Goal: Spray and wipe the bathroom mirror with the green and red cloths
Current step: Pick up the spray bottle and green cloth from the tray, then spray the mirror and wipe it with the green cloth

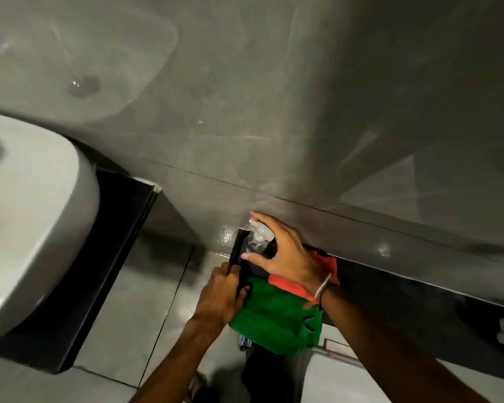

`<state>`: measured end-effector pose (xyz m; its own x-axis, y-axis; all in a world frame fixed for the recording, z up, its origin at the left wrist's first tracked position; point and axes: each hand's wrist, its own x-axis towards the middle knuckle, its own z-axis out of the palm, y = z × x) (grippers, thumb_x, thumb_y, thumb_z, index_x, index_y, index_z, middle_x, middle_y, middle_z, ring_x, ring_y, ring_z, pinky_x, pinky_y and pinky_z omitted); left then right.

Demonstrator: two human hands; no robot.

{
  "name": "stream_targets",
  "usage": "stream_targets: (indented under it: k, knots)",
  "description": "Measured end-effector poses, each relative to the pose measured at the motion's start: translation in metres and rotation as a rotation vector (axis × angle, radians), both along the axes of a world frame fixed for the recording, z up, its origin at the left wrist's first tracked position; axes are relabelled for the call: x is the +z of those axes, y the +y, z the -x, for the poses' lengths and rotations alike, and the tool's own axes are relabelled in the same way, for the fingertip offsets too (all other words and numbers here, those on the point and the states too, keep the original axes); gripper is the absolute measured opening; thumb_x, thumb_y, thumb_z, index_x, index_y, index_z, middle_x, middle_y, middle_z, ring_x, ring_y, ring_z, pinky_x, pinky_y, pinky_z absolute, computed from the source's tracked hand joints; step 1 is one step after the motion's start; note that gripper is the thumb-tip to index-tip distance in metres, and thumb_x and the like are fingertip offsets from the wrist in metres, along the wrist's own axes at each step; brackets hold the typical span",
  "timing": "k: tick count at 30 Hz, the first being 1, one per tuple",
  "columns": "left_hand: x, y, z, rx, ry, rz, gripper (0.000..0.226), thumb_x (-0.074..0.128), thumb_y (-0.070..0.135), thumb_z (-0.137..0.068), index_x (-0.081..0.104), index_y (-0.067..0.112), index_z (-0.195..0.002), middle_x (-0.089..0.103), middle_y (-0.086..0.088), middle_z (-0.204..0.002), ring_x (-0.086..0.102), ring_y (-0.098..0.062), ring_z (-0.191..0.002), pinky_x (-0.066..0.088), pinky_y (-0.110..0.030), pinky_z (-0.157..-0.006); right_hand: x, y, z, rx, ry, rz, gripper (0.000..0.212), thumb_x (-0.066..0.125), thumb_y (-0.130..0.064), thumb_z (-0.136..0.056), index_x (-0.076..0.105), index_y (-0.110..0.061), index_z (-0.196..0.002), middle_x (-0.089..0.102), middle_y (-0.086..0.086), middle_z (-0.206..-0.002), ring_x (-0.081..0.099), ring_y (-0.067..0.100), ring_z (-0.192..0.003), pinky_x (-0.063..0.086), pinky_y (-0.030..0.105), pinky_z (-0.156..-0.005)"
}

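The spray bottle (255, 242) stands low against the grey wall (274, 112), its clear trigger head up, inside what looks like a dark holder (235, 251) at the foot of the wall. At far left a white basin (41, 199) juts out over a black cabinet (122, 228), and its reflection shows dimly in the glossy wall above. Grey floor tiles (146, 301) fill the space between the cabinet and the hands. The left hand (220, 295) grips the front edge of the dark holder, its fingers (230, 271) clenched on it. Just right of that hand, the green cloth (277, 318) hangs bunched below the bottle, with the red cloth (317, 274) touching it above and behind. The right hand (285, 254) comes over both cloths, a pale band at its wrist, with fingers spread around the bottle's head; whether they actually grasp it I cannot tell. A white fixture (332, 379) sits at lower right.
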<state>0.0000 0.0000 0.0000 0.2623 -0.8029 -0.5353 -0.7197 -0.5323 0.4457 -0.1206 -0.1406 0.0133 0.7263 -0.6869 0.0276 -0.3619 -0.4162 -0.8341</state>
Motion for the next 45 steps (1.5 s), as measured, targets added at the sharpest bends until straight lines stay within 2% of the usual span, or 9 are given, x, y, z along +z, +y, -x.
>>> stream_targets:
  k: [7, 13, 15, 17, 23, 28, 33, 39, 45]
  knots:
    - [-0.032, -0.018, 0.025, 0.032, -0.169, -0.155, 0.063, 0.066, 0.045, -0.09, 0.042, 0.012, -0.137, 0.067, -0.015, -0.127, 0.055, -0.035, -0.125, 0.046, -0.045, -0.102, -0.024, -0.004, -0.034, 0.008, -0.137, 0.17, 0.052, 0.063, -0.039, -0.099, 0.061, -0.008, -0.14, 0.075, 0.008, -0.124, 0.073, 0.018, -0.112, 0.061, 0.042, -0.097]
    - [0.009, -0.026, 0.007, 0.247, 0.422, -0.068, 0.032, 0.075, 0.019, -0.088, 0.069, 0.011, -0.118, 0.074, -0.009, -0.12, 0.069, -0.024, -0.114, 0.055, -0.03, -0.094, 0.033, 0.006, -0.046, -0.211, -0.332, -0.002, 0.052, 0.059, -0.049, -0.099, 0.063, -0.013, -0.137, 0.07, -0.012, -0.111, 0.062, -0.011, -0.089, 0.066, 0.043, -0.079]
    - [0.054, -0.03, -0.009, 0.194, 0.6, 0.0, 0.03, 0.07, 0.01, -0.092, 0.068, 0.015, -0.121, 0.074, -0.006, -0.122, 0.069, -0.013, -0.116, 0.056, -0.032, -0.102, 0.078, 0.007, -0.046, -0.165, -0.431, 0.071, 0.054, 0.051, -0.055, -0.101, 0.059, -0.017, -0.138, 0.07, -0.006, -0.12, 0.061, -0.009, -0.094, 0.062, 0.034, -0.08]
    - [0.112, -0.034, -0.03, 0.036, 0.656, 0.05, 0.029, 0.068, 0.007, -0.094, 0.066, 0.023, -0.118, 0.071, 0.004, -0.117, 0.066, 0.01, -0.108, 0.054, -0.013, -0.095, 0.131, 0.007, -0.049, -0.142, -0.514, 0.126, 0.056, 0.04, -0.06, -0.104, 0.058, -0.019, -0.137, 0.067, -0.006, -0.118, 0.063, -0.008, -0.088, 0.054, 0.018, -0.081]
    - [0.339, -0.036, -0.126, -0.145, 0.349, 0.325, 0.032, 0.075, 0.02, -0.091, 0.066, 0.004, -0.117, 0.076, -0.015, -0.113, 0.073, -0.028, -0.107, 0.059, -0.046, -0.097, 0.311, 0.017, -0.071, -0.161, -0.832, 0.303, 0.059, 0.03, -0.062, -0.105, 0.062, -0.023, -0.134, 0.068, -0.004, -0.108, 0.067, 0.016, -0.057, 0.05, 0.02, -0.065]
    - [0.524, -0.012, -0.186, 0.032, 0.066, 0.727, 0.047, 0.077, 0.052, -0.08, 0.07, 0.012, -0.104, 0.08, -0.008, -0.097, 0.077, -0.022, -0.086, 0.062, -0.037, -0.078, 0.417, 0.034, -0.107, -0.171, -0.956, 0.331, 0.06, 0.025, -0.073, -0.1, 0.069, -0.034, -0.116, 0.071, -0.002, -0.08, 0.065, 0.02, -0.049, 0.053, 0.032, -0.057]
    - [0.664, 0.008, -0.212, -0.104, -0.174, 0.98, 0.039, 0.053, 0.032, -0.104, 0.061, 0.015, -0.07, 0.059, 0.011, -0.062, 0.053, 0.0, -0.055, 0.041, -0.014, -0.05, 0.512, 0.049, -0.164, -0.099, -1.07, 0.519, 0.052, 0.025, -0.067, -0.103, 0.067, -0.036, -0.104, 0.068, 0.002, -0.073, 0.065, 0.009, -0.051, 0.047, 0.009, -0.054]
    - [0.727, 0.008, -0.246, -0.131, -0.29, 1.068, 0.039, 0.053, 0.029, -0.105, 0.07, -0.005, -0.096, 0.069, -0.009, -0.083, 0.065, -0.016, -0.074, 0.051, -0.029, -0.064, 0.574, 0.054, -0.213, -0.087, -1.038, 0.718, 0.074, 0.023, -0.067, -0.103, 0.07, -0.013, -0.084, 0.053, -0.008, -0.059, 0.06, 0.016, -0.049, 0.049, 0.035, -0.05]
    - [0.742, 0.016, -0.27, -0.168, -0.261, 1.094, 0.03, 0.053, 0.033, -0.104, 0.075, 0.016, -0.092, 0.072, 0.005, -0.083, 0.069, -0.008, -0.076, 0.054, -0.021, -0.068, 0.573, 0.055, -0.224, -0.108, -0.969, 0.842, 0.08, 0.018, -0.067, -0.103, 0.073, -0.011, -0.086, 0.045, -0.014, -0.061, 0.05, -0.002, -0.047, 0.04, 0.019, -0.042]
